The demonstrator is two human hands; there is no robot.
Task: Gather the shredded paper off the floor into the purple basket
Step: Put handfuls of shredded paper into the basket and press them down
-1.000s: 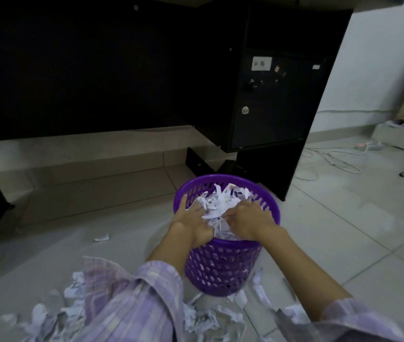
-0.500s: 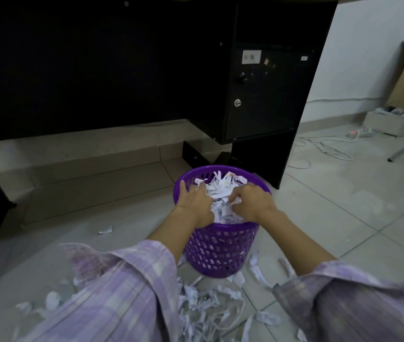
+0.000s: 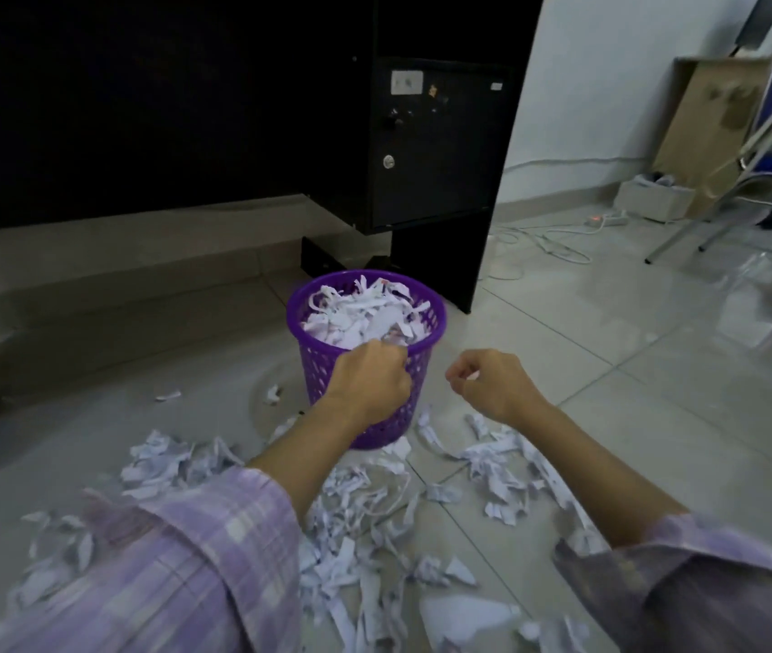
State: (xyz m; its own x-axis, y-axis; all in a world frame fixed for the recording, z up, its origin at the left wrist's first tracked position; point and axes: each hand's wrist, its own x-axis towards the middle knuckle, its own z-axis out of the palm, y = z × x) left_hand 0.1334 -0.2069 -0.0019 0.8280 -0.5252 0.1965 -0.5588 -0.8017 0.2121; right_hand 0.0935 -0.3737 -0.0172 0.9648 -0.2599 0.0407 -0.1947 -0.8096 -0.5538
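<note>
Head view shows the purple basket (image 3: 367, 365) just beyond the left hand (image 3: 369, 381), near enough for short trips. Both it and the right hand (image 3: 492, 384) hang loosely curled, holding nothing. Shredded paper (image 3: 360, 525) lies beneath both wrists.

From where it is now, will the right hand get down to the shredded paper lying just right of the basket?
Probably yes. The right hand hangs beside the purple basket, holding nothing, and the shredded paper lies on the floor below and just nearer than it, with nothing between them.
</note>
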